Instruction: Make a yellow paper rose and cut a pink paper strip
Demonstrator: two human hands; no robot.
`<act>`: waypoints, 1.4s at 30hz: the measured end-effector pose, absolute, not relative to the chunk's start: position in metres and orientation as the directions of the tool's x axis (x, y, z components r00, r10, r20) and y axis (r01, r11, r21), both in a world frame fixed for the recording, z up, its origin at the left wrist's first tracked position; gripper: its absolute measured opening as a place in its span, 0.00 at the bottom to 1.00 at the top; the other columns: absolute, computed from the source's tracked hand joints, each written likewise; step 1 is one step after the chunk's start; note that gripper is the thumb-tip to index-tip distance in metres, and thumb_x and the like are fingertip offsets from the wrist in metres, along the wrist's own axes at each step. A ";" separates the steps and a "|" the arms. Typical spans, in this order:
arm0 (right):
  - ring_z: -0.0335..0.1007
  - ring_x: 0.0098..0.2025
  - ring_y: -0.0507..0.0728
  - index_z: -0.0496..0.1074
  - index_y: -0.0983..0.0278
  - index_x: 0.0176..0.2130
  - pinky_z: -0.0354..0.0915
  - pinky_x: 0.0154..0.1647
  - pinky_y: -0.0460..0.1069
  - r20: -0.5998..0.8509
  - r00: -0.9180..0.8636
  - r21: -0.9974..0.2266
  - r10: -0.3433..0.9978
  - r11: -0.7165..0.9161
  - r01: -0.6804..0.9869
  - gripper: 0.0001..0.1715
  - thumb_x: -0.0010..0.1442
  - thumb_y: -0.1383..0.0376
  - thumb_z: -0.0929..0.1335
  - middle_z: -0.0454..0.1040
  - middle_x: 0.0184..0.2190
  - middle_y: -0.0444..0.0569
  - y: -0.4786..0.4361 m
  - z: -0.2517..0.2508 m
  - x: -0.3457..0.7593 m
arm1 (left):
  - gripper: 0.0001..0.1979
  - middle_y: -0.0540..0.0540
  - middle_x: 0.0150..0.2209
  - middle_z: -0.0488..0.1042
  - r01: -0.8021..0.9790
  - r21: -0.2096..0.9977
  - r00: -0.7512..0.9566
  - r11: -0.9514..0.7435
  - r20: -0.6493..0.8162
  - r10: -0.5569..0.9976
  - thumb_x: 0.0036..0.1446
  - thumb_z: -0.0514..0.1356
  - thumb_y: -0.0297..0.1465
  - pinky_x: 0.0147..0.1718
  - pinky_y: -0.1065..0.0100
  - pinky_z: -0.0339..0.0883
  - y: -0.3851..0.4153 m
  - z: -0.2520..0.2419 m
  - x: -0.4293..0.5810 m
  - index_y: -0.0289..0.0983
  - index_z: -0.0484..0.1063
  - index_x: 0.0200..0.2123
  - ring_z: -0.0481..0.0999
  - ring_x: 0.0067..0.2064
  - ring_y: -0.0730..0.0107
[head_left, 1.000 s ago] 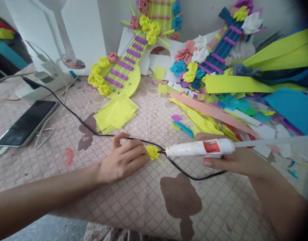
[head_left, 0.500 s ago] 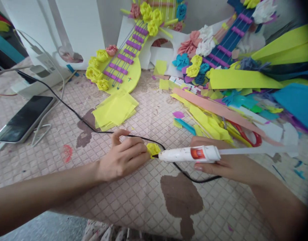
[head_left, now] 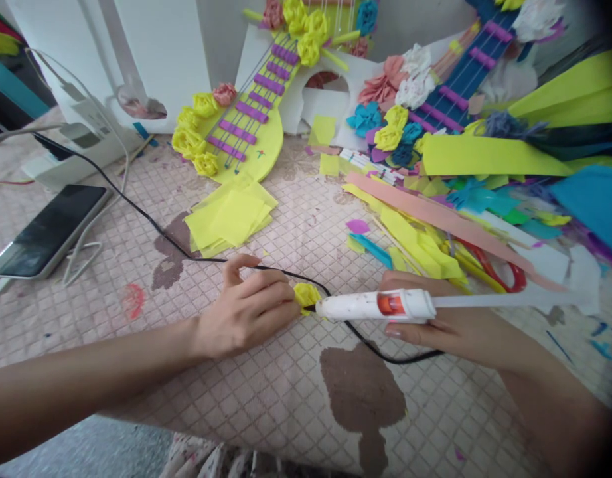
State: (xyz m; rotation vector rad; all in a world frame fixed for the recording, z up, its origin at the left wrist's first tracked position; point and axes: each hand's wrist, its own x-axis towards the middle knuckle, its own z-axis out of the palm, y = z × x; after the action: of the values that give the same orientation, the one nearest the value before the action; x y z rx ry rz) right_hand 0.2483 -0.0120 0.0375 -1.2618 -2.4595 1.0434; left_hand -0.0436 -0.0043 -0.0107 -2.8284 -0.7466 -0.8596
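Paper rosette (head_left: pixel 307 295), crinkled, touches my curled left hand (head_left: pixel 243 313), any pinch hidden; my right hand (head_left: pixel 460 332) clasps a smooth glue gun (head_left: pixel 353 306).

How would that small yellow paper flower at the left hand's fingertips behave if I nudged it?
The yellow paper flower seems made of crumpled paper, so it is probably light and easily shifted. Its ruffled folds would likely squash under a firm pinch. Its lumpy outline suggests it would wobble rather than roll.

The left forearm (head_left: pixel 101 372) and right forearm (head_left: pixel 539 388) are bare, the fingers (head_left: pixel 273 294) slim, the lap cloth (head_left: pixel 199 458) pale and flecked.
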 end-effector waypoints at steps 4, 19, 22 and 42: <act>0.65 0.31 0.53 0.65 0.60 0.31 0.60 0.29 0.47 -0.111 -0.632 -0.650 0.767 0.425 0.630 0.11 0.59 0.56 0.65 0.67 0.30 0.44 -0.012 0.036 0.249 | 0.06 0.54 0.34 0.77 0.481 0.078 0.711 -0.873 0.547 0.441 0.63 0.55 0.26 0.49 0.57 0.52 -0.004 -0.012 -0.043 0.41 0.70 0.38 0.71 0.43 0.70; 0.68 0.35 0.56 0.67 0.59 0.35 0.63 0.32 0.48 -0.104 -0.609 -0.633 0.786 0.420 0.651 0.10 0.59 0.55 0.66 0.70 0.34 0.45 -0.013 0.028 0.257 | 0.01 0.53 0.34 0.75 0.461 0.403 0.652 -0.791 0.451 0.610 0.58 0.61 0.30 0.47 0.59 0.51 -0.001 -0.011 -0.038 0.42 0.71 0.34 0.69 0.41 0.70; 0.68 0.33 0.56 0.66 0.60 0.32 0.62 0.31 0.49 -0.138 -0.604 -0.619 0.785 0.408 0.671 0.13 0.58 0.54 0.66 0.70 0.32 0.46 -0.012 0.028 0.257 | 0.02 0.52 0.34 0.74 0.464 0.478 0.638 -0.745 0.403 0.656 0.58 0.60 0.30 0.46 0.60 0.52 0.000 -0.008 -0.036 0.41 0.72 0.32 0.68 0.40 0.71; 0.73 0.36 0.60 0.72 0.59 0.41 0.69 0.37 0.51 -0.145 -0.559 -0.597 0.816 0.379 0.708 0.19 0.55 0.50 0.67 0.75 0.37 0.49 -0.012 0.020 0.271 | 0.04 0.47 0.42 0.72 0.460 0.647 0.598 -0.608 0.280 0.751 0.58 0.60 0.32 0.46 0.62 0.58 -0.002 -0.006 -0.034 0.38 0.70 0.31 0.68 0.44 0.68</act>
State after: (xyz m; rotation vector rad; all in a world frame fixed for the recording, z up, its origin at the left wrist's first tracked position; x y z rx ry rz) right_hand 0.2706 -0.0115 0.0198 -1.3746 -2.4598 0.9316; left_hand -0.0338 -0.0016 -0.0065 -3.2566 -1.3527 -1.0471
